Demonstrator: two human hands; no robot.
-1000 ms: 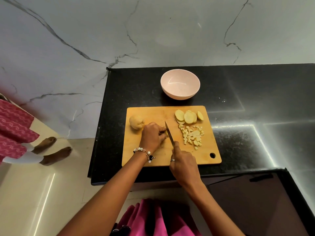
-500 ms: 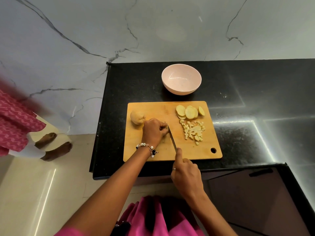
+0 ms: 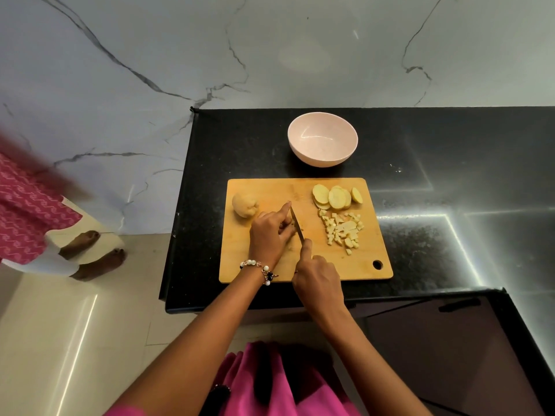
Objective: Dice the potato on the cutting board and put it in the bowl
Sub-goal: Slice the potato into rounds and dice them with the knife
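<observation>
While our right hand (image 3: 318, 280) grips the knife (image 3: 297, 225), forefinger along its spine, our left hand (image 3: 270, 234) curls over a potato piece (image 3: 289, 226) on the cutting board (image 3: 270, 190), forefinger raised; dice (image 3: 342, 229), slices (image 3: 336, 197) and a chunk (image 3: 244, 205) lie there, the bowl (image 3: 322, 139) beyond.

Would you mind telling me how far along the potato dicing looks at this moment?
Partly done: a pile of potato cubes lies on the cutting board. In hand: the right hand holds the knife against a piece the left hand steadies. Left: the potato slices, the uncut potato chunk, and moving everything into the pink bowl, which is empty.
</observation>
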